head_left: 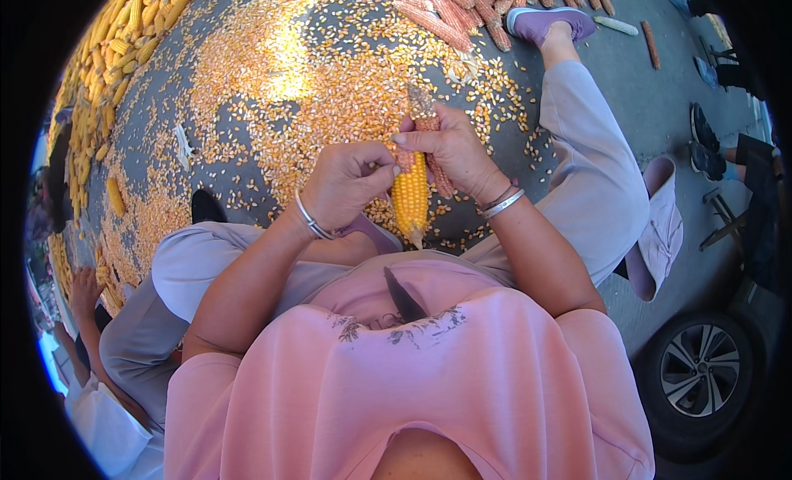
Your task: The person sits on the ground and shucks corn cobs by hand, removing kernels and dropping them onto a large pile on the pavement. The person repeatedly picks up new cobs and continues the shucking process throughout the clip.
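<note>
A yellow ear of corn (410, 201) points toward me in front of my lap, its upper end partly stripped of kernels. My right hand (455, 148) is closed around that upper end and also grips a bare reddish corncob (440, 176) alongside the ear. The right thumb lies across the ear's stripped part. My left hand (351, 181) is closed, thumb and fingertips pinched against the ear's left side; its other fingers are curled in. Loose kernels (322, 121) are spread over the ground beneath and beyond both hands.
Whole yellow ears (124, 34) are heaped at the far left. Bare cobs (437, 22) pile up at the far middle, near my outstretched shoe (549, 22). A car wheel (700, 368) stands at the near right. Another person's hand (85, 292) shows at the left.
</note>
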